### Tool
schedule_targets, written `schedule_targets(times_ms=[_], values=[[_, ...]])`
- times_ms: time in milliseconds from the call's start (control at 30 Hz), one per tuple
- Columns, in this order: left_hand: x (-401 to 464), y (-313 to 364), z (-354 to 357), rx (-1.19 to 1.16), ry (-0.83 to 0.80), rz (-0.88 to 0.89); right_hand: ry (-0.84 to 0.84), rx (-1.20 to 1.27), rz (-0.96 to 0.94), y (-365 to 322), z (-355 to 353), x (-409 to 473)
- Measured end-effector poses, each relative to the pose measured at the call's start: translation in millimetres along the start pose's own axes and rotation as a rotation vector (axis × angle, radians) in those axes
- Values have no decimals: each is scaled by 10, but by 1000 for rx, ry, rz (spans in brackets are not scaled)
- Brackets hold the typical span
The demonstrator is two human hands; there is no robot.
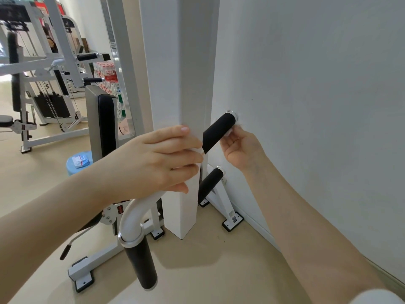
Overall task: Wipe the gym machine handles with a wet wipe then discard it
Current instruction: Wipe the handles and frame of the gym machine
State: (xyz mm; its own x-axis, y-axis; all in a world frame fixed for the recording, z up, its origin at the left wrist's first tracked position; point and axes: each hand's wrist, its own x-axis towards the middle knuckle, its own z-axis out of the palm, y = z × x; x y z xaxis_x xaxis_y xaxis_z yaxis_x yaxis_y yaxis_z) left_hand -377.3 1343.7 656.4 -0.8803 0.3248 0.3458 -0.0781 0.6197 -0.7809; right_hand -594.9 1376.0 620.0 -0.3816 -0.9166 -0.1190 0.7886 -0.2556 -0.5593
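A black foam handle (pixel 219 130) of the white gym machine slants up to the right, close to the wall. My left hand (pixel 160 159) grips the white bar just below that handle. My right hand (pixel 243 148) is at the handle's upper end and pinches a small white wet wipe (pixel 232 131) against the grip; most of the wipe is hidden. A second black handle (pixel 210 183) slants lower down, and a third black handle (pixel 141 264) hangs from the curved white tube (pixel 131 218) near me.
A white pillar (pixel 179 84) stands directly behind my left hand, with the white wall (pixel 317 106) at the right. A blue stool (pixel 72 166) carries a wipe packet (pixel 80 160). The machine's black seat back (pixel 107 123) and other white gym machines (pixel 43 73) fill the left.
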Motion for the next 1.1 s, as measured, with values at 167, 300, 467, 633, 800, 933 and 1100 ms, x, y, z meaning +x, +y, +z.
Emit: schedule_targets(times_ms=[167, 300, 467, 633, 800, 933, 1100], values=[[2, 7, 0, 16, -39, -5, -143, -48, 186, 229, -30, -237], [8, 12, -12, 22, -30, -7, -63, 163, 129, 244, 48, -91], [4, 38, -13, -16, -7, -21, -150, -4, 177, 392, -12, -316], [41, 91, -14, -10, 29, -36, 42, 60, -73, 355, 3, -341], [-28, 214, -52, -56, 85, -330, 85, -271, -401, 596, -116, -592], [-10, 252, -99, -312, 120, -588, 295, -608, -612, 489, -88, -470], [-134, 256, -84, -386, 150, -595, 82, -922, -795, 574, -19, -617]])
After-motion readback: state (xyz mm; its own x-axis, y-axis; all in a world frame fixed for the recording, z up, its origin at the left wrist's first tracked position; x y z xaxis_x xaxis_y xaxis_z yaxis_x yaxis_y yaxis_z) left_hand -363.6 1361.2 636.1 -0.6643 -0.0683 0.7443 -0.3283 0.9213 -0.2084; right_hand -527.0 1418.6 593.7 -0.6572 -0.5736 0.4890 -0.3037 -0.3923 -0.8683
